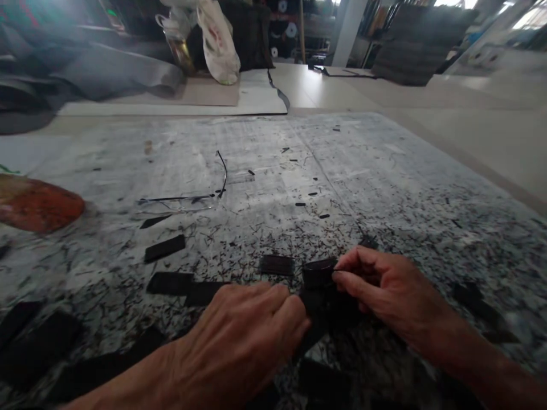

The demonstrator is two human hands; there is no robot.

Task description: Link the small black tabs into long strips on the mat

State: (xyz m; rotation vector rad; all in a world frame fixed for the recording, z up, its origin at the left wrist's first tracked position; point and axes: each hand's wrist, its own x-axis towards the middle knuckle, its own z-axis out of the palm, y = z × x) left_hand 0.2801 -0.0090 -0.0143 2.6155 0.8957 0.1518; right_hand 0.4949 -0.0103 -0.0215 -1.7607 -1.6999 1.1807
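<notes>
My right hand [384, 285] is closed, thumb and forefinger pinching the right end of a small black fabric piece [317, 273]. Just left of that piece, another small black piece [277, 265] lies flat on the worktop. My left hand [260, 330] is curled with its back to me, and the fingertips are hidden, so whatever it grips cannot be made out. Dark fabric [314, 319] lies between the two hands, its outline lost in shadow. Beyond my left hand are several black rectangular pieces, including one [165, 248] set at a slant.
Black scraps and thread bits litter the pale worktop [265, 136]. Eyeglasses [179, 199] lie left of centre, near an orange-red object [43, 205] at the left edge. Farther back stand a white plastic bag [217, 42], a jar [179, 45] and a dark fabric stack [421, 42].
</notes>
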